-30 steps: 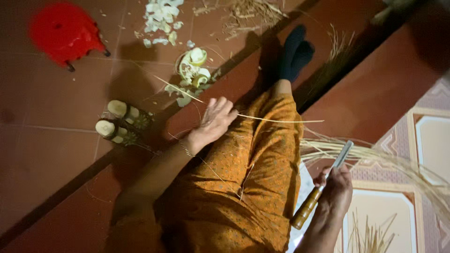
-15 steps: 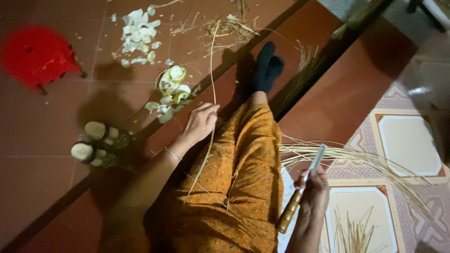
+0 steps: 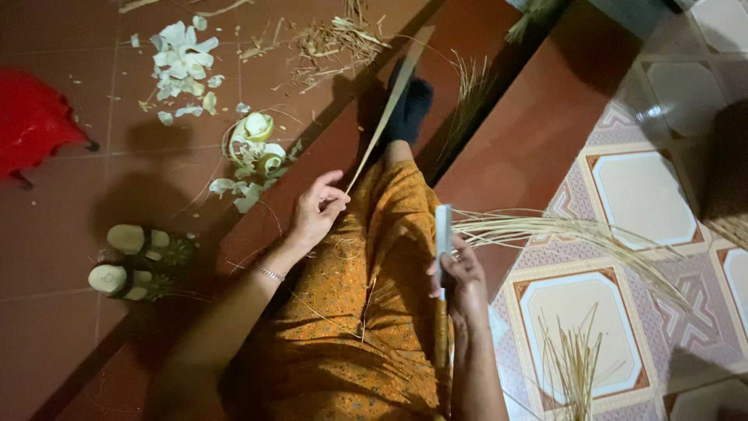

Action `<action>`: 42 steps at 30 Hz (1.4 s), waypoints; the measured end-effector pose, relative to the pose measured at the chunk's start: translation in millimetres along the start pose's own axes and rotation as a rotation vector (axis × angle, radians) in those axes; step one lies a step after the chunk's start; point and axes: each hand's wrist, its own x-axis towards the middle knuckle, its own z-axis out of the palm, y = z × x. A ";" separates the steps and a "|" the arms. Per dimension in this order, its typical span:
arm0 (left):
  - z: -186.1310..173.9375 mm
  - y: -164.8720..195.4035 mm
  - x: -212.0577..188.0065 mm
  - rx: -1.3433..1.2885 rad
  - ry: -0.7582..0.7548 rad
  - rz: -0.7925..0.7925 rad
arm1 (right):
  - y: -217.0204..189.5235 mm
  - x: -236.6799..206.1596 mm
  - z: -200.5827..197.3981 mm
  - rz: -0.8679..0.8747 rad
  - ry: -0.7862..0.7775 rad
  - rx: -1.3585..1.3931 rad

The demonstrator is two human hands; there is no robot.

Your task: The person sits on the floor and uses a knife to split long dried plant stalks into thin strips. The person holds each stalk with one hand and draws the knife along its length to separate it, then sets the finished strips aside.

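My left hand (image 3: 315, 210) pinches the near end of a long thin leaf strip (image 3: 389, 105) that slants up and away over my leg. My right hand (image 3: 460, 273) grips a knife (image 3: 442, 234) with a wooden handle, its blade pointing up beside my knee. Both hands rest over my orange patterned trousers (image 3: 366, 312). My foot in a dark sock (image 3: 409, 109) lies at the far end of the leg. A bundle of pale thin sticks (image 3: 561, 230) fans out to the right of the knife.
A red plastic stool (image 3: 35, 121) stands at the left. A pair of sandals (image 3: 136, 261) lies on the red tile floor. White peelings (image 3: 183, 54) and dry fibre scraps (image 3: 335, 39) are scattered ahead. More sticks (image 3: 573, 362) lie on the patterned tiles at the lower right.
My left hand has lifted the strip so that it points up and away. The right hand has brought the knife in, blade upright near my knee. The view has shifted.
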 end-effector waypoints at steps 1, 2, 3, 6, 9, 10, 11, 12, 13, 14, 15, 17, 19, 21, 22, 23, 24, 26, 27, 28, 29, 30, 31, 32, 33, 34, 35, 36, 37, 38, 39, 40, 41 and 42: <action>5.0 1.2 -4.4 0.038 -0.020 0.006 | -0.4 -1.6 6.0 0.007 -0.029 -0.013; 10.0 2.3 -9.1 0.076 -0.042 0.012 | -0.9 -3.3 11.6 0.014 -0.057 -0.026; 14.6 3.3 -15.2 0.041 -0.055 0.011 | -2.2 -5.3 16.8 0.022 -0.103 -0.009; 25.3 6.4 -38.8 -0.035 -0.112 0.011 | -5.2 -11.6 32.8 0.044 -0.213 -0.005; 30.4 12.1 -59.4 -0.044 -0.194 0.013 | -9.9 -15.6 46.0 0.057 -0.256 -0.080; 31.2 14.4 -63.9 -0.039 -0.210 0.013 | -11.8 -15.8 49.2 0.055 -0.271 -0.093; 31.6 16.9 -67.8 -0.033 -0.227 0.014 | -13.4 -16.5 51.7 0.052 -0.286 -0.105; 31.6 19.5 -70.8 -0.031 -0.222 0.035 | -15.0 -16.9 53.6 0.040 -0.296 -0.112; 31.3 22.2 -73.3 -0.027 -0.216 0.057 | -16.1 -17.6 55.0 0.029 -0.308 -0.119; 30.8 24.7 -74.6 -0.023 -0.209 0.080 | -16.8 -18.4 56.2 0.017 -0.319 -0.126; 30.3 26.8 -75.5 0.005 -0.199 0.115 | -17.0 -19.9 57.0 0.015 -0.321 -0.110; 29.7 30.4 -76.5 0.061 -0.177 0.185 | -16.3 -23.8 58.4 0.012 -0.325 -0.077; 29.8 32.8 -76.2 0.104 -0.144 0.248 | -15.7 -25.8 60.0 0.021 -0.314 -0.110; 30.4 35.0 -75.9 0.146 -0.130 0.260 | -14.9 -28.1 61.1 0.016 -0.315 -0.127; 30.3 36.5 -75.6 0.167 -0.134 0.242 | -14.9 -28.9 61.8 0.006 -0.323 -0.128; 30.5 38.3 -75.0 0.189 -0.137 0.226 | -14.8 -29.0 62.4 -0.007 -0.332 -0.129; 30.3 40.5 -74.5 0.194 -0.139 0.222 | -14.9 -29.4 62.5 -0.008 -0.339 -0.151; 29.8 46.4 -74.0 0.205 -0.144 0.210 | -14.4 -29.3 62.6 -0.006 -0.353 -0.194; 29.7 49.8 -73.7 0.179 -0.159 0.208 | -13.8 -29.1 62.4 -0.006 -0.368 -0.180; 30.1 52.8 -73.5 0.154 -0.173 0.208 | -12.6 -27.7 62.6 -0.007 -0.383 -0.166; 30.3 55.8 -73.1 0.129 -0.188 0.208 | -11.8 -26.1 62.9 -0.008 -0.398 -0.152; 30.4 58.0 -73.4 0.135 -0.202 0.201 | -10.4 -26.4 61.7 -0.006 -0.382 -0.159; 30.7 59.7 -73.5 0.141 -0.215 0.195 | -9.3 -26.3 60.8 -0.003 -0.367 -0.168; 30.7 60.3 -74.2 0.147 -0.227 0.189 | -8.1 -26.2 60.0 -0.001 -0.352 -0.176; 31.4 60.1 -74.6 0.169 -0.240 0.142 | -7.3 -25.8 59.1 0.000 -0.347 -0.162; 31.5 59.0 -75.5 0.190 -0.256 0.095 | -6.1 -26.0 58.7 0.001 -0.339 -0.147; 31.5 57.2 -76.5 0.211 -0.273 0.048 | -5.3 -26.5 58.1 0.002 -0.329 -0.133; 32.2 54.9 -77.1 0.200 -0.284 0.015 | -4.8 -27.0 57.5 -0.002 -0.328 -0.143; 33.0 52.3 -77.8 0.190 -0.296 -0.018 | -4.4 -27.5 56.9 -0.006 -0.327 -0.154; 33.4 50.0 -78.0 0.180 -0.306 -0.052 | -4.2 -27.8 56.6 -0.009 -0.327 -0.165; 33.5 48.1 -78.2 0.179 -0.314 -0.057 | -4.0 -28.0 56.4 -0.017 -0.338 -0.154; 33.4 46.8 -78.4 0.179 -0.322 -0.064 | -3.7 -28.1 56.2 -0.024 -0.349 -0.142; 33.2 46.5 -78.3 0.180 -0.330 -0.070 | -3.3 -28.1 56.0 -0.032 -0.360 -0.130; 32.9 46.8 -78.1 0.173 -0.335 -0.046 | -3.2 -27.9 55.5 -0.027 -0.366 -0.123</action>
